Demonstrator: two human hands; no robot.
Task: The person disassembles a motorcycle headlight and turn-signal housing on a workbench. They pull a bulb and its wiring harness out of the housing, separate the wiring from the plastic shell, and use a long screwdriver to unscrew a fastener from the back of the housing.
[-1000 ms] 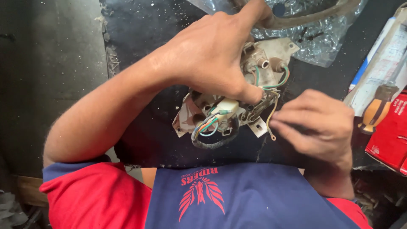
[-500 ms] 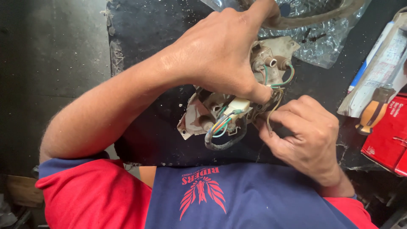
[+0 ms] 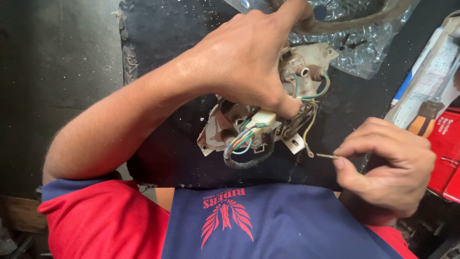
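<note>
Since half a second ago the right hand (image 3: pixel 388 165) has drawn back to the right, off the wiring, its fingers pinched on a thin metal pin (image 3: pixel 327 156) whose tip points left. Just left of that tip hangs a loose yellowish wire end (image 3: pixel 309 152). Beyond, the left hand (image 3: pixel 244 57) is clamped from above on the dirty white wired housing (image 3: pixel 268 122) (long axis slanting up to the right), held above the black counter (image 3: pixel 163 38). Farther off lies a clear plastic bag (image 3: pixel 364 52).
</note>
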